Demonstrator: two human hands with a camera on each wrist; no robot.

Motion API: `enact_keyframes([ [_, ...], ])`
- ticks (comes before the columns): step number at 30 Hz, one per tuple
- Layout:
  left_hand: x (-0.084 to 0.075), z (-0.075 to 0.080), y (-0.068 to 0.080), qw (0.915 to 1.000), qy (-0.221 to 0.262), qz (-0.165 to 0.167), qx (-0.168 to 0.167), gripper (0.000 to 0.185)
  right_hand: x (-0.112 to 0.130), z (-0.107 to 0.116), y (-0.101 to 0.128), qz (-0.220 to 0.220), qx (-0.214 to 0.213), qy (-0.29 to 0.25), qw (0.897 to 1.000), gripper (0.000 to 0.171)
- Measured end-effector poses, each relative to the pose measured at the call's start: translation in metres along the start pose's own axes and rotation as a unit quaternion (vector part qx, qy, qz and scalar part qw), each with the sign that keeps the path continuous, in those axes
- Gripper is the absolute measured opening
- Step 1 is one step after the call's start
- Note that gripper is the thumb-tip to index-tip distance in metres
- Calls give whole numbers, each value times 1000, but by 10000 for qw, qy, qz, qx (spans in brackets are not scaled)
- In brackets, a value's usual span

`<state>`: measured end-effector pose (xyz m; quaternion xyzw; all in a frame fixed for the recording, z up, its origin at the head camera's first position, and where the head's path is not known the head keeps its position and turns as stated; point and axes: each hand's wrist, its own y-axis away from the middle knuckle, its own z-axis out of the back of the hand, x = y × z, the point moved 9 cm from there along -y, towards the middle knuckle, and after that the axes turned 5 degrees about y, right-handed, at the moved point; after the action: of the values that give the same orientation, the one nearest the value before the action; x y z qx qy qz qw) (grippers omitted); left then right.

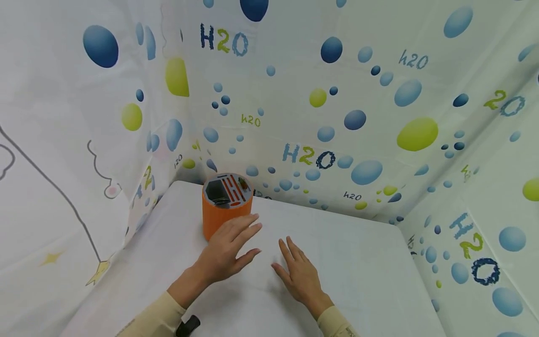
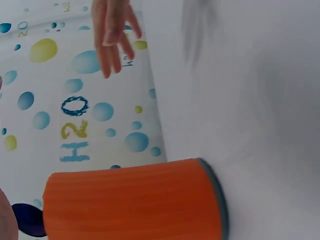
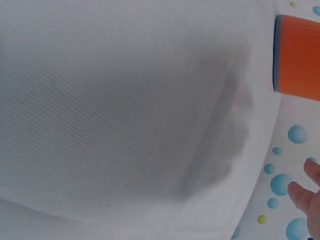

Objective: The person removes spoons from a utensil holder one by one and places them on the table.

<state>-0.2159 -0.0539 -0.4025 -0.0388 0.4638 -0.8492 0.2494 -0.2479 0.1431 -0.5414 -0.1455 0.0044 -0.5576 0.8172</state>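
Observation:
An orange round holder [image 1: 223, 217] stands on the white table, its grey top cut with orange-edged slots and a dark hexagonal opening. Small dark items on its top are too small to name. My left hand [image 1: 229, 250] hovers just in front of the holder, fingers extended and spread, overlapping its lower part in the head view. To the right, my right hand [image 1: 299, 276] is above the table with relaxed fingers and holds nothing. In the left wrist view the holder [image 2: 135, 202] appears sideways, close by. Only part of the holder [image 3: 300, 57] shows in the right wrist view.
White cloth covers the table [image 1: 358, 262]. Curtains [image 1: 294, 93] printed with blue and green bubbles and H2O lettering hang behind and at the sides. A black device [image 1: 188, 325] sits by the left sleeve [image 1: 157, 318].

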Motion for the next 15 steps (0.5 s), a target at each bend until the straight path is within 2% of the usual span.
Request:
enact_keyframes([
  [3, 5, 14, -8, 9995, 61, -57, -307, 57, 0, -1, 0, 2, 21, -23, 10000, 73],
  [7, 22, 32, -15, 9984, 11, 166, -539, 58, 0, -2, 0, 2, 52, -40, 10000, 73],
  [12, 56, 47, -11, 9940, -101, 914, -597, 74, 1, -1, -1, 28, 9, -49, 10000, 73],
  [15, 81, 51, -3, 9877, -39, 1490, -482, 83, 2, 0, -1, 64, -13, -81, 9999, 72],
])
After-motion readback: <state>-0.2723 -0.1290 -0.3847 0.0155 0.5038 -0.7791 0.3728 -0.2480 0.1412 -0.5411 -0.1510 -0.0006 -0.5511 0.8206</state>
